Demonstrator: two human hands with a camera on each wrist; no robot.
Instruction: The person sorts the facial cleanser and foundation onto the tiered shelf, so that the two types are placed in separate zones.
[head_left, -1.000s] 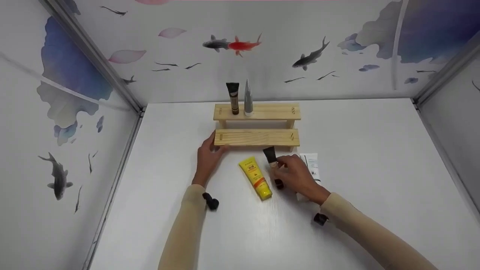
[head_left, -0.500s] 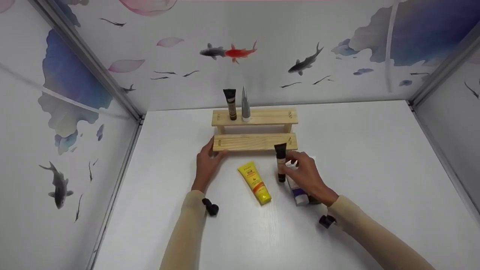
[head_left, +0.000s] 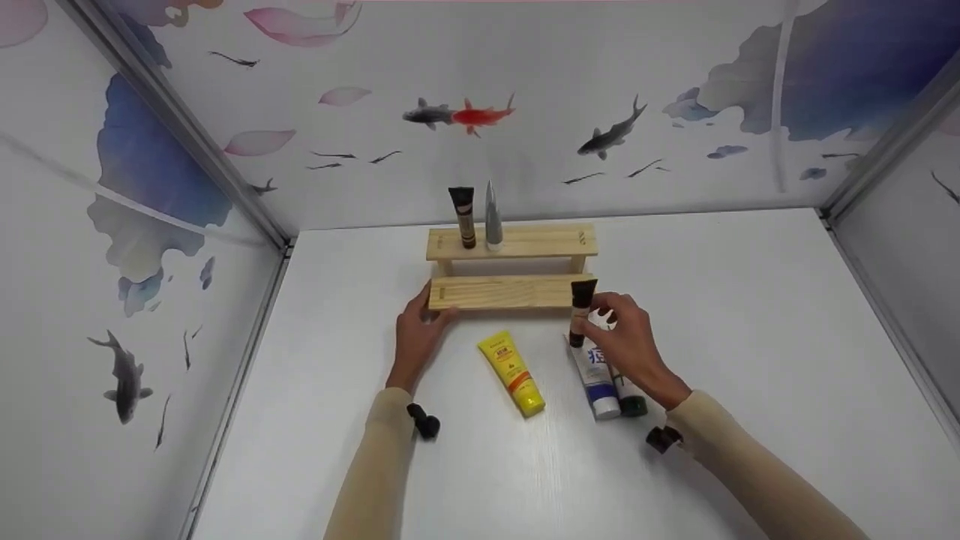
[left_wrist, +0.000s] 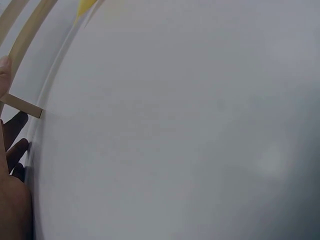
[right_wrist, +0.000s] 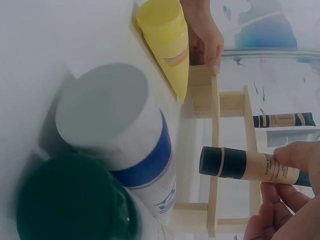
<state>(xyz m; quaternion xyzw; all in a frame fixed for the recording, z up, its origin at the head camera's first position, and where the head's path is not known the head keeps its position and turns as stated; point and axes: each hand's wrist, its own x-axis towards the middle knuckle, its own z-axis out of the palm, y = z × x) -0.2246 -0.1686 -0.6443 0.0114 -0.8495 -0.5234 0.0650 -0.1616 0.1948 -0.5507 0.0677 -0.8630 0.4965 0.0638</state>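
Observation:
My right hand [head_left: 630, 341] pinches a small beige cosmetic tube [head_left: 580, 311] between thumb and fingers. The tube stands upright, its black cap down and its dark crimped end up. In the head view it overlaps the right end of the lower step of a two-step wooden rack [head_left: 502, 292]. In the right wrist view the capped end [right_wrist: 220, 161] points away from the fingers. My left hand [head_left: 415, 337] grips the rack's left end, thumb at the front edge, other fingers partly hidden. A black-and-gold tube [head_left: 466, 219] and a silver tube [head_left: 493, 223] stand on the upper step.
A yellow tube [head_left: 513, 375] lies in front of the rack. Right of it, below my right hand, lie a white tube with a blue band [head_left: 598, 386] and a tube with a green cap [head_left: 634, 406], side by side. Printed walls enclose the white table [head_left: 322, 285].
My right hand has carried the beige tube rightward and up to the rack's right end, turning it from tilted to upright. The left hand stays on the rack; the head view has shifted slightly.

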